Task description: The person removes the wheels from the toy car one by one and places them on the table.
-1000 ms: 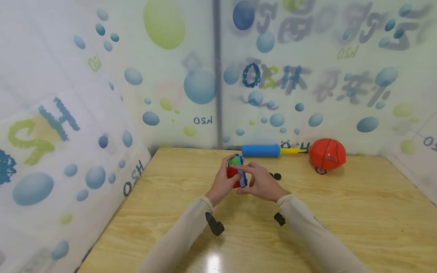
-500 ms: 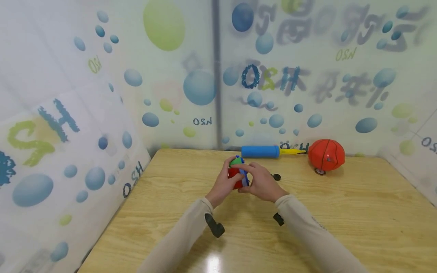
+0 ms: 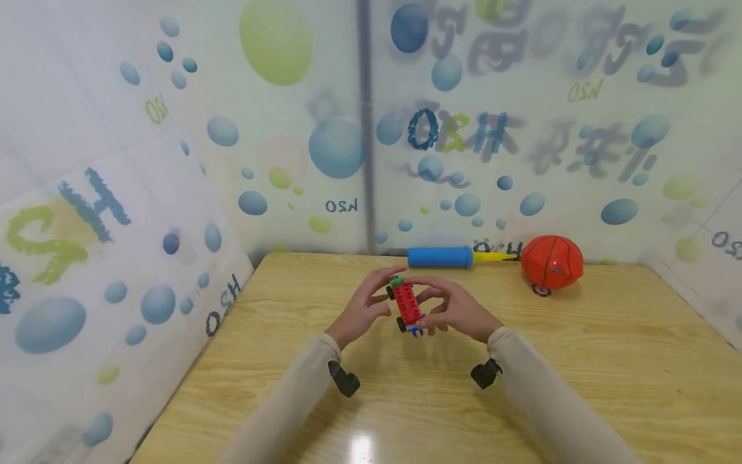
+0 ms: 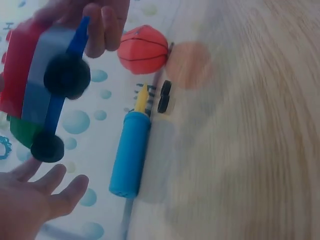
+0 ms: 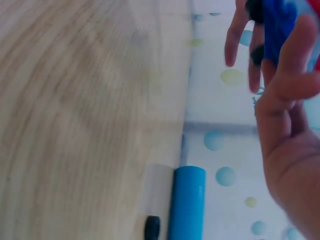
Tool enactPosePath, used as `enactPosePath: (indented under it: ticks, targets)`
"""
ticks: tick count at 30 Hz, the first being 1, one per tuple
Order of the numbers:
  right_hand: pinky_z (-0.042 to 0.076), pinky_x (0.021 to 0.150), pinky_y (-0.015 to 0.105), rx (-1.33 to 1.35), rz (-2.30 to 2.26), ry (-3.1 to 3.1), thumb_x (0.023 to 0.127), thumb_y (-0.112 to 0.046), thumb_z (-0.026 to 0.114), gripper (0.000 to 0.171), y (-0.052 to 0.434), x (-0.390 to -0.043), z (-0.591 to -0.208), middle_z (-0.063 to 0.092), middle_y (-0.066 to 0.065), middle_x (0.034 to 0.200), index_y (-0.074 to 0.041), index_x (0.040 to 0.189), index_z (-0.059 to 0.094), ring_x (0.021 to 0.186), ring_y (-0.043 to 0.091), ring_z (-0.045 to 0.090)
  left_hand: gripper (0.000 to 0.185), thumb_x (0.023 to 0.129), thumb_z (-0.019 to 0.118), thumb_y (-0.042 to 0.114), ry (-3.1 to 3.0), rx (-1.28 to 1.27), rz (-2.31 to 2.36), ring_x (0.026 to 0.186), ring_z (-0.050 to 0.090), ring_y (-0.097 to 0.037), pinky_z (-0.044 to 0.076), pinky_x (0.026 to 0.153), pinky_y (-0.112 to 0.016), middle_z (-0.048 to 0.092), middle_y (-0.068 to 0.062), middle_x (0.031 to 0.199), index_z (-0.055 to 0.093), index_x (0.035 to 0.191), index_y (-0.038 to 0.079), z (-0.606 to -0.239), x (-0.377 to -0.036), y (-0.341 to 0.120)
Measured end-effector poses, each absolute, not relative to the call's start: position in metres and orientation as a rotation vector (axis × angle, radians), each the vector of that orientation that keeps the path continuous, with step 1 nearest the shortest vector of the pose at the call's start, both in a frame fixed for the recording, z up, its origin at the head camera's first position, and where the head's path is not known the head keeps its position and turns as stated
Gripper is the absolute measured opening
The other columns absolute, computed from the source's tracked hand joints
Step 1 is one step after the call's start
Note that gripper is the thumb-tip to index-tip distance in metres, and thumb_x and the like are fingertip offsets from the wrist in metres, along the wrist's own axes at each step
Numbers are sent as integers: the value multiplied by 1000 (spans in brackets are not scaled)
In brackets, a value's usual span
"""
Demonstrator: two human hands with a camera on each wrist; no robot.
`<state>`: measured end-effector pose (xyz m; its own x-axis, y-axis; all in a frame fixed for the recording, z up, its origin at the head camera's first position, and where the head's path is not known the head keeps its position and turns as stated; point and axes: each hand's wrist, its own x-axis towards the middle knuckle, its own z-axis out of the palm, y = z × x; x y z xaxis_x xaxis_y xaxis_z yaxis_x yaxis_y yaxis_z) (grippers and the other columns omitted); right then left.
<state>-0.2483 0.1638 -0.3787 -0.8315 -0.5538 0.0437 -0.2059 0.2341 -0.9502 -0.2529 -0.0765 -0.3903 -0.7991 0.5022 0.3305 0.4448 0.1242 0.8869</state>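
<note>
A small red, green and blue toy car built of studded bricks is held tilted above the table. In the head view two black wheels show along its left side. My right hand pinches the car by its ends between thumb and index finger. On the other side, my left hand has its fingers spread around the wheel side; in the left wrist view the fingers look relaxed, close to the lower wheel. Whether a fingertip touches the car's green end, I cannot tell.
A blue hand pump with a yellow nozzle lies along the table's back edge. Right of it stands a red basketball-patterned balloon with a small wheel under it. Two loose black wheels lie near the pump. Patterned curtains enclose the wooden table.
The left hand has let go of the car and moved a little left, fingers opening. The right hand now holds the car, which has turned so its red studded face and black wheels show.
</note>
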Motion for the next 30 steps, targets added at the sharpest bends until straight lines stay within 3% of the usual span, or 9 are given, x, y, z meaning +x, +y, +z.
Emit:
enactPosePath:
  ticks: [4, 9, 17, 22, 27, 30]
  targets:
    - [50, 57, 32, -740, -1645, 2062, 93, -13, 70, 66, 171, -253, -384, 64, 13, 124, -25, 152, 42, 63, 28, 62, 75, 76, 54, -1, 2434, 1133, 1603, 149, 31, -31, 36, 112, -66, 32, -3, 159, 49, 147, 23, -386, -249, -84]
    - [50, 64, 28, -737, -1717, 1821, 96, -12, 64, 63, 177, -254, -386, 63, 7, 128, -24, 153, 39, 71, 14, 60, 70, 75, 60, 0, 2518, 1276, 1422, 150, 28, -28, 38, 112, -62, 31, 1, 160, 59, 138, 30, -380, -246, -85]
    - [53, 70, 27, -817, -1755, 1495, 99, -21, 61, 54, 182, -255, -395, 66, 3, 125, -32, 149, 43, 73, 9, 60, 62, 80, 82, 6, 2596, 1449, 1273, 144, 40, -26, 48, 109, -52, 46, 1, 153, 62, 135, 26, -372, -238, -82]
    - [54, 70, 26, -805, -1756, 1462, 99, -26, 61, 55, 186, -255, -398, 64, 2, 127, -35, 149, 42, 78, 9, 63, 64, 78, 86, 14, 2649, 1479, 1190, 148, 38, -25, 45, 112, -52, 54, 0, 148, 62, 136, 27, -369, -235, -81]
    - [53, 72, 28, -783, -1715, 1538, 99, -31, 60, 63, 190, -256, -396, 61, 2, 132, -31, 156, 33, 81, 10, 62, 65, 77, 87, 16, 2681, 1506, 1158, 152, 35, -28, 42, 113, -56, 55, -1, 150, 62, 137, 21, -368, -232, -81]
    - [50, 69, 27, -788, -1701, 1689, 102, -26, 57, 63, 193, -254, -392, 59, 5, 134, -24, 158, 30, 77, 11, 57, 65, 77, 88, 17, 2705, 1518, 1138, 149, 40, -29, 43, 112, -57, 60, -2, 145, 62, 137, 17, -367, -230, -81]
